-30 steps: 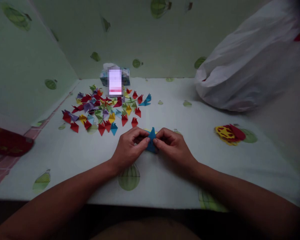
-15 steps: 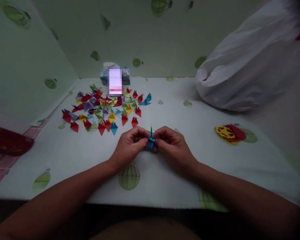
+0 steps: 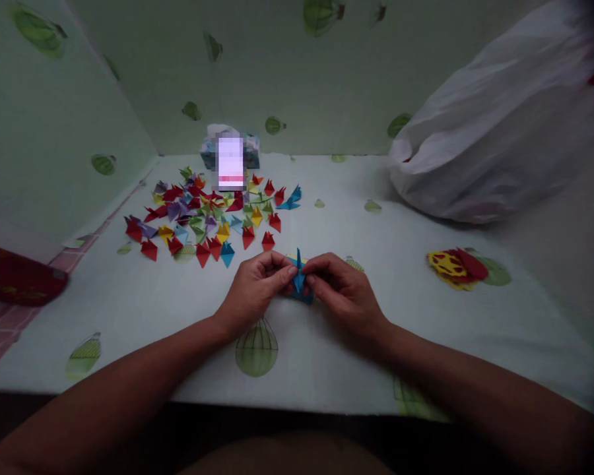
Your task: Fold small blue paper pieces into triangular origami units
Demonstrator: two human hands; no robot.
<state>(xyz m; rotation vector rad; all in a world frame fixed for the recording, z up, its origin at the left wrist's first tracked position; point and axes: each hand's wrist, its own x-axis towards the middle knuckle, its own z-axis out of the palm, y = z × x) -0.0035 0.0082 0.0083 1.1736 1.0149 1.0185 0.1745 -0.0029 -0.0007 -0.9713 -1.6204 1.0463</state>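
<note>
Between my hands stands a small blue origami crane [image 3: 298,280], with a narrow point sticking up. My left hand [image 3: 260,280] pinches its left side between thumb and bent fingers. Thumb and forefinger of my right hand [image 3: 346,287] close on its right edge. Underneath lies a flat blue paper piece [image 3: 304,297], with a yellowish edge showing behind; the fingers cover part of it. Beyond my left hand spread several folded paper cranes [image 3: 202,251] in red, yellow, purple, green and blue.
A lit phone [image 3: 230,161] leans against a tissue box [image 3: 252,148] at the back. A large white plastic bag [image 3: 455,158] fills the back right. Yellow and red cutout pieces [image 3: 448,264] lie at right, a red packet [image 3: 22,277] at far left. Balloon-patterned cloth [image 3: 178,356] covers the table.
The blue crane has turned in my fingers and more of its front shows. My right hand has shifted slightly right, uncovering the flat blue paper below. The view has moved a little.
</note>
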